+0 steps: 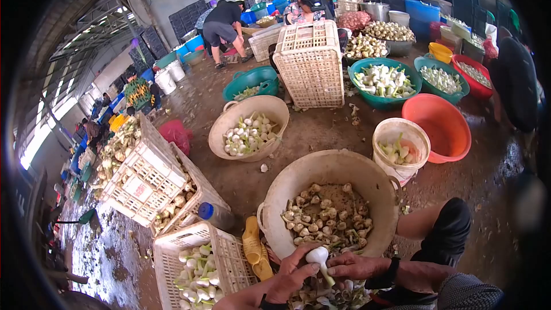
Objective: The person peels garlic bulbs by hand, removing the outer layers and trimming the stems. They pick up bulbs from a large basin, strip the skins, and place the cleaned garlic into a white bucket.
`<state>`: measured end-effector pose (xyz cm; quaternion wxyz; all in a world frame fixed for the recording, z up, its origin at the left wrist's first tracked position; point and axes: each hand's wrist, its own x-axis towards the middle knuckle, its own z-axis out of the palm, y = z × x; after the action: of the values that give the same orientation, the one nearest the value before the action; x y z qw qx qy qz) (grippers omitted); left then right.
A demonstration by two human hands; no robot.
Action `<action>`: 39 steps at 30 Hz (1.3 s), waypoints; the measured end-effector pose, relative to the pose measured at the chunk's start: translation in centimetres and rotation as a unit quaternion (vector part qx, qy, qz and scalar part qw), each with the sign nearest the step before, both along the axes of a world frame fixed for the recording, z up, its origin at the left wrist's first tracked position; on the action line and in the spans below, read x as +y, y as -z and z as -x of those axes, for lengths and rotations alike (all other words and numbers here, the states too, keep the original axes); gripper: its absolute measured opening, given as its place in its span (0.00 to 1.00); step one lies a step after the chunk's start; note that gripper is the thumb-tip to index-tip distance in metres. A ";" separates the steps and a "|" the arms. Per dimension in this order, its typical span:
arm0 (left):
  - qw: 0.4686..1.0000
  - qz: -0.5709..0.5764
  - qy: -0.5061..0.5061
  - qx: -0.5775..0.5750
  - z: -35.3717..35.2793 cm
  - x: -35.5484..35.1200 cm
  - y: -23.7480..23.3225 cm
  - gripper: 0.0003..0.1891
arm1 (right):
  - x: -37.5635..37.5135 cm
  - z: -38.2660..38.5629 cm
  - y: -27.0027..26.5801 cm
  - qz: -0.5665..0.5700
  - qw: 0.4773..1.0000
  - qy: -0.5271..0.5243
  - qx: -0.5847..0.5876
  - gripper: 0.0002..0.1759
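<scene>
A white, peeled-looking garlic bulb (317,255) with a short pale green stem is held up in front of me. My left hand (294,271) is closed on it, thumb and fingers at its left side. My right hand (357,266) is closed too, its fingertips pinched against the stem from the right; whether a small tool is in it is hidden. Just beyond both hands stands a large beige tub (290,181) with brownish, untrimmed garlic bulbs (321,215) inside. More bulbs and loose skins lie below my hands.
At left, a white crate (232,252) holds cleaned garlic, beside yellow sandals (253,247) and a blue-capped bottle (216,214). Ahead are a beige basin (221,132), a white bucket (385,163), a red tub (442,120) and an upright crate (310,66). Other people work farther back.
</scene>
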<state>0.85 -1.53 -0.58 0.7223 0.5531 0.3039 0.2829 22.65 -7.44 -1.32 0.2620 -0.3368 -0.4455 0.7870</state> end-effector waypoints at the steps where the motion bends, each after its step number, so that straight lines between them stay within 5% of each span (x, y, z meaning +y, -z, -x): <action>1: 1.000 0.000 0.001 0.002 -0.1 -0.1 -0.1 0.26 | -0.1 0.1 0.4 0.000 1.000 0.001 0.002 0.19; 4: 1.000 0.031 0.002 0.005 -0.3 -0.3 -0.4 0.25 | -0.3 0.2 1.1 0.060 0.996 0.025 0.065 0.16; 7: 0.999 0.029 -0.013 -0.002 -0.4 -0.3 0.4 0.25 | -0.1 0.1 0.0 0.029 0.998 0.046 0.008 0.14; 9: 0.994 -0.088 -0.032 0.061 -0.3 0.0 1.4 0.26 | 0.1 -0.1 -0.6 -0.073 0.991 0.044 -0.103 0.15; 13: 0.991 -0.077 -0.035 0.101 -0.1 0.1 0.5 0.26 | 0.2 -0.3 1.0 -0.051 0.994 0.039 -0.084 0.16; 16: 0.996 0.024 -0.024 0.082 0.1 0.0 0.2 0.26 | 0.1 -0.3 1.2 0.024 0.998 0.035 -0.047 0.16; 19: 0.995 0.092 -0.032 0.029 0.4 0.0 1.2 0.26 | 0.3 -0.4 1.0 -0.062 0.994 0.058 -0.063 0.14; 22: 0.995 0.096 -0.015 0.011 0.7 0.1 1.4 0.26 | 1.0 -1.1 1.2 -0.273 0.920 0.150 -0.238 0.13; 25: 0.984 0.172 -0.019 -0.040 0.8 -0.1 0.3 0.24 | 2.3 -2.8 3.5 -0.151 0.933 0.211 -0.249 0.14; 27: 0.974 0.176 -0.035 -0.137 0.5 -0.4 -0.1 0.25 | 1.8 -3.1 4.8 -0.203 0.925 0.125 -0.296 0.13; 29: 0.969 0.173 -0.039 -0.174 0.4 -0.3 -0.3 0.25 | 1.1 -2.3 7.7 -0.435 0.842 -0.166 -0.273 0.11; 32: 0.955 0.180 -0.096 -0.216 0.8 0.0 -0.8 0.27 | -1.5 -0.8 8.7 -0.477 0.826 -0.085 -0.287 0.11; 36: 0.958 0.130 -0.116 -0.230 0.9 0.2 -0.8 0.27 | -0.2 -0.4 8.2 -0.454 0.827 -0.118 -0.310 0.19; 38: 0.961 0.143 -0.115 -0.207 0.8 0.1 -0.6 0.26 | 0.5 -0.1 3.2 -0.124 0.976 -0.064 -0.170 0.22; 39: 0.961 0.143 -0.115 -0.207 0.7 0.0 -0.4 0.26 | 0.0 0.2 2.0 -0.123 0.976 -0.064 -0.170 0.22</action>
<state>0.19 -1.51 -0.14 0.8038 0.3347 0.2467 0.4254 22.42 -7.40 -3.35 0.1713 -0.4013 -0.5978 0.6725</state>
